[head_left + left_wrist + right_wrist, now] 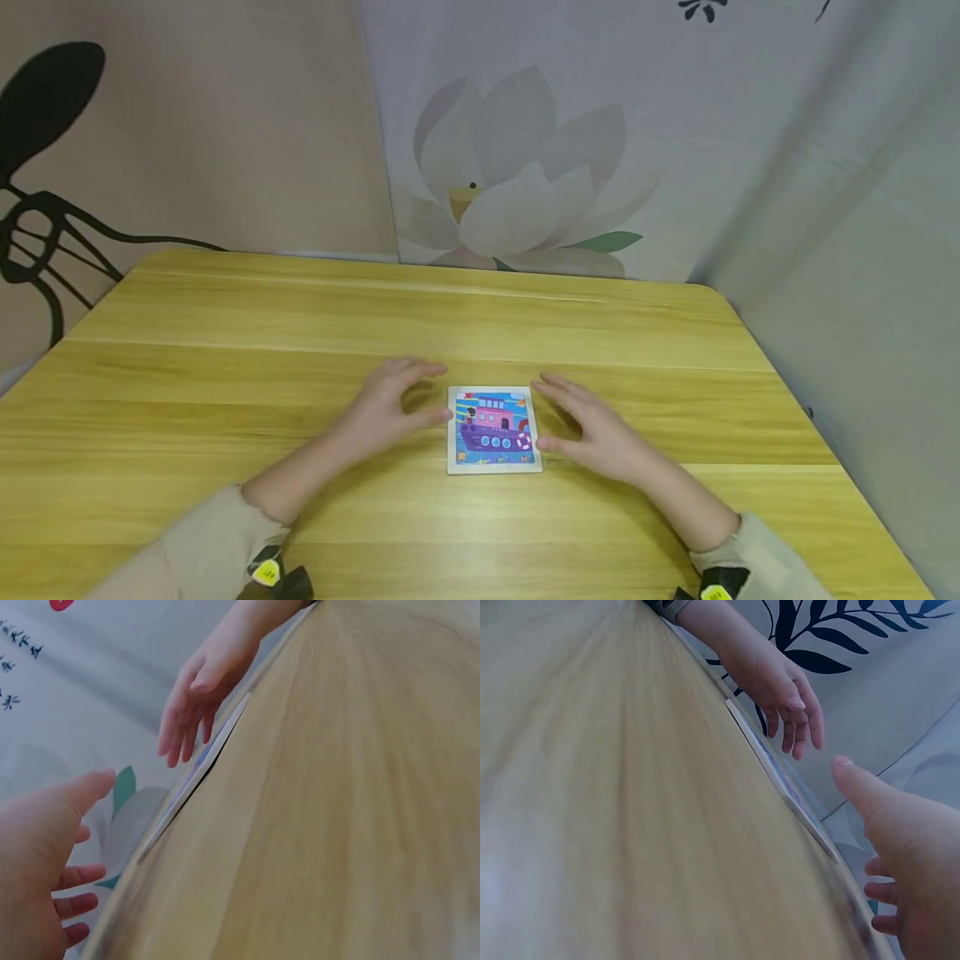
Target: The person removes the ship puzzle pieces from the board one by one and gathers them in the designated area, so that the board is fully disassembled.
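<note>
A square picture puzzle board [495, 430] with a white border and a purple and pink ship on blue lies flat on the wooden table. Beside its left edge is my left hand [393, 404], thumb and fingers spread apart, with the thumb tip right at the border. On the opposite side my right hand [588, 425] is held the same way, its thumb tip by the right edge. Neither hand grips anything. In the left wrist view the board [196, 780] shows edge-on as a thin slab, and the right wrist view shows the thin board [780, 780] likewise.
The yellowish wooden table [262, 400] extends around the board on all sides. Behind it hangs a pale curtain [525, 167] with a lotus print. A dark plant-like design [45, 200] stands out at the left, and a grey curtain [847, 233] borders the right edge.
</note>
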Action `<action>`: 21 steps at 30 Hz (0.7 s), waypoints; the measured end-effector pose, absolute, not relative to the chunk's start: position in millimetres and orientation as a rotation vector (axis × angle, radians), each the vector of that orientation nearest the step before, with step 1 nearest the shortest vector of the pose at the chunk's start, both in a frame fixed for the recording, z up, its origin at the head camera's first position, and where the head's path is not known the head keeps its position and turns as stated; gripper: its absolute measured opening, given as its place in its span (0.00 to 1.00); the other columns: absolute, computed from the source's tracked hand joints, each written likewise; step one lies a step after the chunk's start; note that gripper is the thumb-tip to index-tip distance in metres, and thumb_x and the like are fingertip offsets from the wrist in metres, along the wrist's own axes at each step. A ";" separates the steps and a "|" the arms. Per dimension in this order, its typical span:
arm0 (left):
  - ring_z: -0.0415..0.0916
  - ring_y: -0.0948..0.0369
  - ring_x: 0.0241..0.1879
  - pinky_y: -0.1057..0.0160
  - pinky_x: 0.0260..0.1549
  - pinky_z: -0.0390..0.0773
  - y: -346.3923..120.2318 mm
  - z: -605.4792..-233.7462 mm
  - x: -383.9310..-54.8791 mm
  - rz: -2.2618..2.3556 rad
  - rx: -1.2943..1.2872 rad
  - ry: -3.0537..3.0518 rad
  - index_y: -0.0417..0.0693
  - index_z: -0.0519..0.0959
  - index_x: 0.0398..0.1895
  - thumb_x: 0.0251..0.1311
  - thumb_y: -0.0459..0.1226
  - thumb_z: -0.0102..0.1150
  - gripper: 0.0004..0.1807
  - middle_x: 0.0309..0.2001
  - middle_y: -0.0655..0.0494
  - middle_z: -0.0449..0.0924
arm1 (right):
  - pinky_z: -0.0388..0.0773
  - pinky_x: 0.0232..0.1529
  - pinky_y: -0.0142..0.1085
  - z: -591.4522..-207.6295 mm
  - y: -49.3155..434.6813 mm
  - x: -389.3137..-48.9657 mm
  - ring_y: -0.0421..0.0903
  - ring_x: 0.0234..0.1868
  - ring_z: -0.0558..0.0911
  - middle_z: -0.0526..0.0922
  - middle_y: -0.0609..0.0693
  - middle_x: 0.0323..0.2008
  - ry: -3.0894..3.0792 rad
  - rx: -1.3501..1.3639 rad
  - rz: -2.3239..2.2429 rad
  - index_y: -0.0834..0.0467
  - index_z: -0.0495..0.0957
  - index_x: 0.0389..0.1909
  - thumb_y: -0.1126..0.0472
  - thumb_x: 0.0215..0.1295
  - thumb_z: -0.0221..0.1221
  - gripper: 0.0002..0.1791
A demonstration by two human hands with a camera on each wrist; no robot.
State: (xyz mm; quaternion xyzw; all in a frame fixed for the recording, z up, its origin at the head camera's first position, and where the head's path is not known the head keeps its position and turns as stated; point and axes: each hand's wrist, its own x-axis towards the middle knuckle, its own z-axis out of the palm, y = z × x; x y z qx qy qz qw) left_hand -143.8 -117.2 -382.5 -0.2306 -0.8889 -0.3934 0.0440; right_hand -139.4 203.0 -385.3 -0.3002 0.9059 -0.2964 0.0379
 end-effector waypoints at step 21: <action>0.65 0.58 0.49 0.47 0.54 0.60 -98.3 -401.9 -154.5 -1.115 -0.776 -2.720 0.49 0.82 0.48 0.47 0.50 0.73 0.26 0.45 0.60 0.75 | 0.44 0.66 0.57 -400.4 200.0 -143.5 0.54 0.72 0.52 0.53 0.49 0.73 2.765 -1.062 -0.773 0.51 0.58 0.73 0.37 0.58 0.60 0.45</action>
